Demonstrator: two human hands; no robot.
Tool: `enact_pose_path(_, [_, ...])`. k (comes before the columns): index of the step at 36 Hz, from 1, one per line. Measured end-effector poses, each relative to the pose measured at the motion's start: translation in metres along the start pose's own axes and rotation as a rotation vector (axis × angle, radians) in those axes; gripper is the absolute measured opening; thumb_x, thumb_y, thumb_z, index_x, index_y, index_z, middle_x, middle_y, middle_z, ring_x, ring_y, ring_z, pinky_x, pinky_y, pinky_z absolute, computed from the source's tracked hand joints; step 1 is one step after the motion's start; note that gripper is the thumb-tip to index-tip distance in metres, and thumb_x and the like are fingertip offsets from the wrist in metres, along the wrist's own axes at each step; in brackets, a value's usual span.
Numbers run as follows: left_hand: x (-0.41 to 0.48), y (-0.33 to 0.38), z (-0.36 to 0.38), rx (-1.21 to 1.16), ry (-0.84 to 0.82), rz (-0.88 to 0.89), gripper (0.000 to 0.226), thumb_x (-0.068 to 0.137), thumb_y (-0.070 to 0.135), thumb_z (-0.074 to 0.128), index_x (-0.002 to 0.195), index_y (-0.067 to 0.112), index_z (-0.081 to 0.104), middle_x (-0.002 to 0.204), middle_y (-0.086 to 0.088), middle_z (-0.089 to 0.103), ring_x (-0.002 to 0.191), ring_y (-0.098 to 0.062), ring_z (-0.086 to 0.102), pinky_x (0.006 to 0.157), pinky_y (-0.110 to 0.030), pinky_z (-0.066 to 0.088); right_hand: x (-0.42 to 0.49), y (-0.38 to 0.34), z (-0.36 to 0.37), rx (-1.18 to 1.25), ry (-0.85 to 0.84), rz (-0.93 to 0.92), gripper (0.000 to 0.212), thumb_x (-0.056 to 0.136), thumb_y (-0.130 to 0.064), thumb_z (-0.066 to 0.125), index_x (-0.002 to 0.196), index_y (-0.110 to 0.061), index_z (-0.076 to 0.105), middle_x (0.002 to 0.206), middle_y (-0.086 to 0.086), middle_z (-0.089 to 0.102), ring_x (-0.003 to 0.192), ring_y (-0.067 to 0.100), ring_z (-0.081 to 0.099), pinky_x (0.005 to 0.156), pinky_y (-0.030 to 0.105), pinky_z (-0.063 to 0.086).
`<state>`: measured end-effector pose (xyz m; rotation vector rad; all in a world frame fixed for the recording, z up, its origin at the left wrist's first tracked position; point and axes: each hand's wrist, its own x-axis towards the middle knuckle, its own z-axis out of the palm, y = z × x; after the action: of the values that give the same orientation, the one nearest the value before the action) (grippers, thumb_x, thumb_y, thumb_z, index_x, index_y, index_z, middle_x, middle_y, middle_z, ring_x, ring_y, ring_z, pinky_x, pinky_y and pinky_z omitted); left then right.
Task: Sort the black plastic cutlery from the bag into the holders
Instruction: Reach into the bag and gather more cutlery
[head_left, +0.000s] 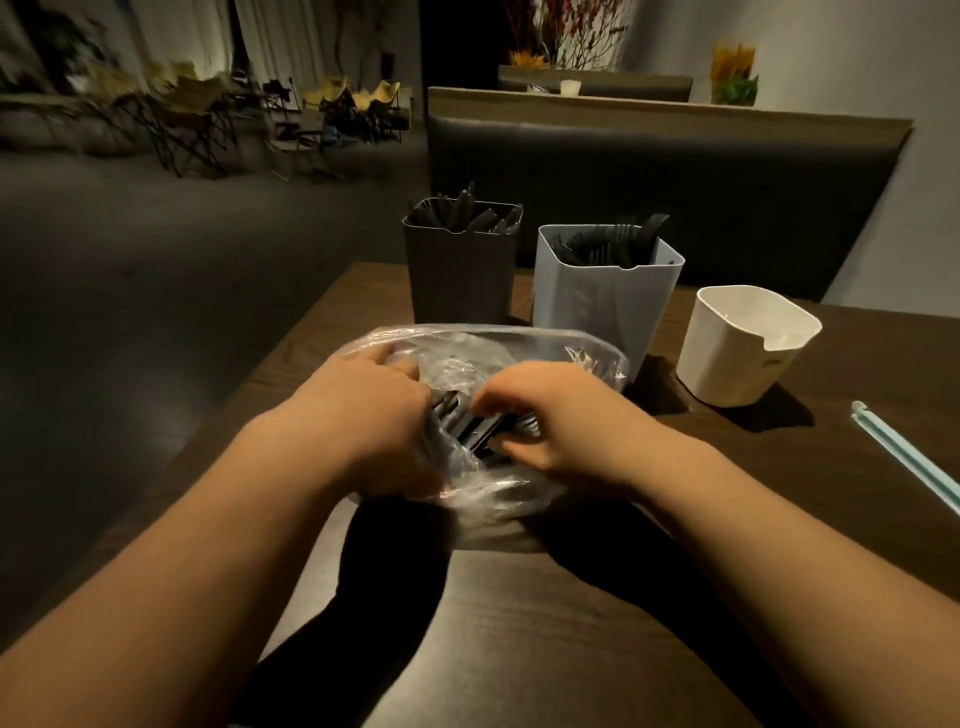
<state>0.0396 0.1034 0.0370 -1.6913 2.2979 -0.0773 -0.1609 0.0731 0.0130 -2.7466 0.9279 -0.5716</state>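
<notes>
Gripped by the left hand (363, 410), the clear plastic bag (467, 353) is laid on the table (571, 623), and black cutlery (480, 431) inside it is pinched by the right hand (556, 421). Just behind are set a dark holder (457, 270), a pale blue holder (597, 306) and a white holder (737, 353).

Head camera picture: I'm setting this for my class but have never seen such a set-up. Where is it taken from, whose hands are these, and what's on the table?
No machine: a person wears a wide-angle camera on the head, looking forward and down, so both bare arms reach in from below. The left hand grips a clear plastic bag lying on the dark wooden table; the right hand curls its fingers round black cutlery inside it. Behind the bag stand a dark holder and a pale grey holder, both with black cutlery in them, and a white holder that looks empty. A pale blue stick lies at the right edge.
</notes>
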Motion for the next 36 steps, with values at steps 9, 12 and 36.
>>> enact_pose_path(9, [0.001, -0.003, -0.014, -0.132, -0.180, 0.089, 0.062, 0.080, 0.061, 0.070, 0.137, 0.050, 0.048, 0.126, 0.014, 0.059, 0.115, -0.016, 0.052, 0.097, -0.034, 0.047, 0.019, 0.007, 0.003, -0.210, -0.311, 0.155, 0.096, 0.078, -0.035, 0.080, 0.154, -0.039, 0.021, 0.153, -0.007, 0.042, 0.136, 0.019, 0.044, 0.114, 0.043, 0.039])
enact_pose_path(12, [0.002, -0.010, -0.012, -0.194, -0.220, 0.090, 0.071, 0.080, 0.055, 0.074, 0.141, 0.061, 0.038, 0.153, 0.016, 0.038, 0.144, -0.026, 0.024, 0.117, -0.043, 0.030, 0.027, 0.001, -0.001, -0.244, -0.398, 0.129, 0.100, 0.078, -0.024, 0.080, 0.157, -0.036, 0.018, 0.164, -0.007, 0.023, 0.145, 0.022, 0.033, 0.119, 0.043, 0.032])
enact_pose_path(36, [0.014, -0.016, -0.020, -0.019, -0.171, 0.141, 0.038, 0.089, 0.059, 0.062, 0.102, 0.025, 0.074, 0.114, 0.007, 0.068, 0.133, -0.013, 0.042, 0.121, -0.035, 0.000, 0.045, -0.011, 0.015, -0.544, -0.479, -0.063, 0.083, 0.078, -0.022, 0.075, 0.149, -0.013, 0.034, 0.145, 0.010, 0.036, 0.128, 0.029, 0.039, 0.106, 0.043, 0.040])
